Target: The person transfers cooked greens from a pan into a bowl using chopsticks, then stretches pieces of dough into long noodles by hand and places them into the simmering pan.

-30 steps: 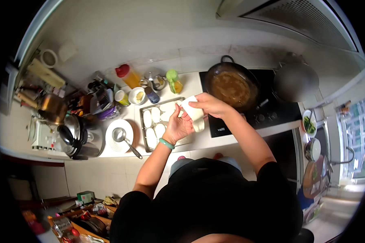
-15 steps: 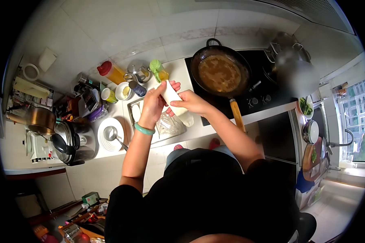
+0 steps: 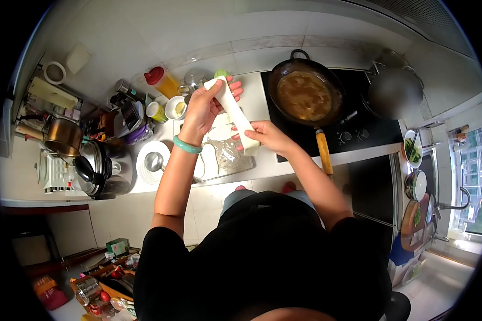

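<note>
A long strip of white dough [image 3: 234, 111] is stretched between my two hands, above the counter. My left hand [image 3: 204, 107], with a green bangle at the wrist, pinches its upper end between thumb and fingers. My right hand [image 3: 268, 136] grips the lower end. Below the dough lies a metal tray [image 3: 235, 167] with pieces of white dough [image 3: 210, 159] and a clear plastic sheet, partly hidden by my left hand and the strip. To the right, a black wok [image 3: 307, 92] with brown liquid stands on the stove.
Left of the tray, a ladle [image 3: 153, 161] rests in a white plate [image 3: 142, 170]. Behind stand a small bowl [image 3: 175, 108], a yellow jar [image 3: 156, 112] and a red-lidded bottle [image 3: 163, 81]. The wok's wooden handle [image 3: 323, 152] reaches past the counter's front edge.
The dough has been drawn out into a longer, thinner strip. My hands have moved farther apart, the left one up and the right one lower. The camera view has also shifted.
</note>
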{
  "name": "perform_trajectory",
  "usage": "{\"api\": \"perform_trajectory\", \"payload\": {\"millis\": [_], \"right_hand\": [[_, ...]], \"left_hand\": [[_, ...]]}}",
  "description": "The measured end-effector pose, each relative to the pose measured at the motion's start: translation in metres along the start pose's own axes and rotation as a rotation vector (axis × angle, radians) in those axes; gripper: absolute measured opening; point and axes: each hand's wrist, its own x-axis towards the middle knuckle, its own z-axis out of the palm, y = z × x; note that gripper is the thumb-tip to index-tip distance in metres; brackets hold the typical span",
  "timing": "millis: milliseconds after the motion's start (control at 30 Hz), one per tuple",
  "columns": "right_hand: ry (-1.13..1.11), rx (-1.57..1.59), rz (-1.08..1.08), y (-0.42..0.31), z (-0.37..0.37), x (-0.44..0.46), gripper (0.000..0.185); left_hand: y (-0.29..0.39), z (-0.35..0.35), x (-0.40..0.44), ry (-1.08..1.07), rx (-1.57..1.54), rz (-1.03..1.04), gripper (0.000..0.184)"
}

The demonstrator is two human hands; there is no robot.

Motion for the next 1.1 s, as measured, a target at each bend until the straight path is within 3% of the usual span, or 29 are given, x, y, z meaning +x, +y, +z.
{"api": "perform_trajectory", "payload": {"millis": [167,267,300,367,433,500,533,567,633,667,700,767,800,833,900,1100], "right_hand": [[-0.167,0.102,0.162,-0.024,-0.002,-0.007,0.036],[-0.228,0.224,0.149,-0.045,0.006,-0.011,0.035],[-0.23,0.222,0.152,-0.042,0.006,-0.008,0.035],[-0.09,0.307,0.03,-0.035,0.003,0.001,0.036],[-0.079,0.337,0.022,-0.046,0.006,0.003,0.036],[0.002,0.441,-0.019,-0.042,0.006,0.01,0.037],[0.035,0.478,-0.019,-0.042,0.007,0.01,0.038],[0.033,0.478,-0.021,-0.041,0.008,0.01,0.038],[0.066,0.534,0.025,-0.039,0.009,0.012,0.042],[0.059,0.532,0.026,-0.036,0.009,0.014,0.042],[0.046,0.565,0.011,-0.032,0.009,0.016,0.042],[0.03,0.605,-0.002,-0.028,0.011,0.018,0.041],[0.068,0.614,-0.017,-0.03,0.013,0.019,0.041],[0.106,0.622,-0.033,-0.033,0.014,0.02,0.04],[0.101,0.627,-0.051,-0.036,0.017,0.022,0.039],[0.14,0.634,-0.07,-0.044,0.001,0.036,0.035]], "left_hand": [[-0.024,-0.031,0.014,0.145,0.307,0.191,0.051],[-0.051,-0.048,0.017,-0.015,0.037,-0.193,0.078],[-0.063,-0.053,0.011,-0.089,-0.083,-0.284,0.082],[-0.1,-0.078,0.003,-0.624,-0.639,-0.446,0.087],[-0.086,-0.029,-0.034,-0.316,-0.832,-0.423,0.093],[-0.094,-0.022,-0.048,-0.329,-0.68,-0.448,0.094],[-0.093,-0.02,-0.055,-0.326,-0.745,-0.468,0.079],[-0.094,-0.019,-0.059,-0.325,-0.742,-0.467,0.079],[-0.097,-0.016,-0.068,-0.177,-0.508,-0.376,0.062],[-0.095,-0.019,-0.071,-0.197,-0.585,-0.413,0.05],[-0.094,-0.02,-0.071,-0.193,-0.583,-0.408,0.05],[-0.09,-0.018,-0.075,-0.134,-0.189,-0.198,0.044],[-0.084,-0.006,-0.077,-0.003,-0.113,-0.141,0.034],[-0.082,-0.003,-0.078,-0.001,-0.111,-0.14,0.034],[-0.078,0.001,-0.078,0.111,0.18,-0.046,0.029],[-0.067,0.001,-0.089,0.102,0.259,-0.091,0.025]]}}
